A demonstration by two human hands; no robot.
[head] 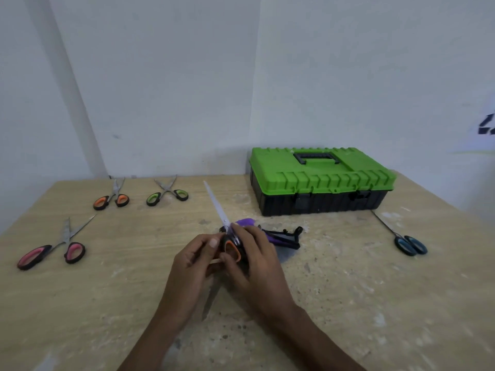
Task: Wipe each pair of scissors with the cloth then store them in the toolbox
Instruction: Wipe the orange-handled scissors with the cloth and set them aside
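Both hands meet at mid-table on an orange-handled pair of scissors. The scissors are spread open, one blade pointing up and away and the other down toward me. My left hand pinches the handle end. My right hand curls over the pivot and handle with the purple cloth under its fingers; more of the cloth shows behind the hand. The green-lidded toolbox sits shut at the back right.
On the wooden table lie pink-handled scissors at the left, a second orange-handled pair and green-handled scissors at the back left, and blue-handled scissors at the right. A black strap-like item lies by the cloth.
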